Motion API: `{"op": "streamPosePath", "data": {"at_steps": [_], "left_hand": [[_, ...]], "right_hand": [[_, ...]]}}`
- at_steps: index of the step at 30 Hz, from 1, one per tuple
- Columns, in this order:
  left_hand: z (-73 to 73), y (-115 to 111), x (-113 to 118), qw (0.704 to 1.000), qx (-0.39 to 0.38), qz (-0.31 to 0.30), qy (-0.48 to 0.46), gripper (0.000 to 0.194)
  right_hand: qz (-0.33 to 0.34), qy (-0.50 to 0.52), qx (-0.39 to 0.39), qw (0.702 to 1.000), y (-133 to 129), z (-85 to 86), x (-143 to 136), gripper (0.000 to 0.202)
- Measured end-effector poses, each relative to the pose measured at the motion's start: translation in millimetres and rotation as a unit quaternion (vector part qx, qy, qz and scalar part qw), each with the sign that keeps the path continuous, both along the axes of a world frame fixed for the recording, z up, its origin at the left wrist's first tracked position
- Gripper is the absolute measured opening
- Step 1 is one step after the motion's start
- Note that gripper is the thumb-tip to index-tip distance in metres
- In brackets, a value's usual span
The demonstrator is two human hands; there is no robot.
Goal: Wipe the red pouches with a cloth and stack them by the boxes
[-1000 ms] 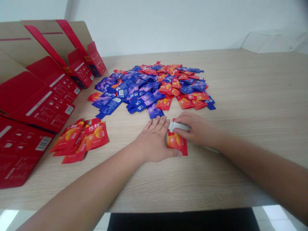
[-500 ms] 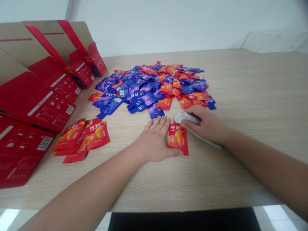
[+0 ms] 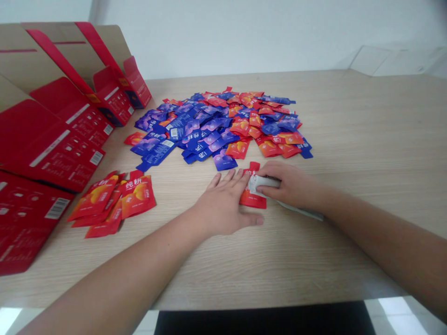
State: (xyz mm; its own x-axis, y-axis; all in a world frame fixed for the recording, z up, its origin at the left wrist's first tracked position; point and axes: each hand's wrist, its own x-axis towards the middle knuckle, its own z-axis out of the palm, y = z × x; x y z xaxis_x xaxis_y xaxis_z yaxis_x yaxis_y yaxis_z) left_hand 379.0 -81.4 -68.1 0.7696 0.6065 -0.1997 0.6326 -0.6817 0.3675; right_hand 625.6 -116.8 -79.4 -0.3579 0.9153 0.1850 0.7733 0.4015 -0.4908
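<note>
A red sachet (image 3: 254,201) with orange print lies flat on the table in front of me. My left hand (image 3: 225,200) rests spread on the tabletop, its fingertips at the sachet's left edge and its thumb just below it. In my right hand (image 3: 288,184) is a folded white cloth (image 3: 261,182), pressed onto the middle of the sachet and covering part of its print. A loose end of the cloth trails under the right wrist.
A heap of blue and red sachets (image 3: 206,130) spreads across the back of the table (image 3: 349,163). Several red sachets (image 3: 134,197) are stacked at the left. Open red cartons (image 3: 63,153) line the left side. A clear panel (image 3: 370,60) stands at the back right.
My right hand has moved the cloth from the sachet's top right corner down onto its middle. The sachet sits slightly farther up, and my left thumb is off its lower edge.
</note>
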Motion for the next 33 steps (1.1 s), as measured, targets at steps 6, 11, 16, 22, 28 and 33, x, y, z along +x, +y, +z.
{"op": "streamPosePath", "data": {"at_steps": [6,11,16,22,28,33], "left_hand": [[0.4,-2.3,-7.0,0.999,0.014,-0.014,-0.025,0.107],[-3.4,3.7,-9.2,0.996,0.052,-0.034,-0.071,0.067],[-4.5,6.9,-6.5,0.992,0.079,-0.035,-0.092,0.052],[-5.5,7.7,-0.2,0.99,0.107,-0.025,-0.089,0.068],[-7.1,5.0,-1.2,0.994,0.074,-0.045,-0.063,0.085],[-4.7,3.6,-1.8,0.998,0.042,-0.031,-0.043,0.098]], "right_hand": [[-0.01,0.014,-0.004,1.0,0.5,-0.8,2.1,0.021],[0.011,0.03,-0.014,0.999,-2.1,2.4,5.5,0.021],[0.006,0.035,-0.023,0.999,-4.4,5.0,6.0,0.02],[-0.039,0.062,0.004,0.997,-6.3,2.9,7.2,0.021],[-0.062,0.092,-0.002,0.994,-8.0,4.9,9.7,0.023],[0.017,0.073,-0.019,0.997,-20.8,12.4,2.2,0.022]]}}
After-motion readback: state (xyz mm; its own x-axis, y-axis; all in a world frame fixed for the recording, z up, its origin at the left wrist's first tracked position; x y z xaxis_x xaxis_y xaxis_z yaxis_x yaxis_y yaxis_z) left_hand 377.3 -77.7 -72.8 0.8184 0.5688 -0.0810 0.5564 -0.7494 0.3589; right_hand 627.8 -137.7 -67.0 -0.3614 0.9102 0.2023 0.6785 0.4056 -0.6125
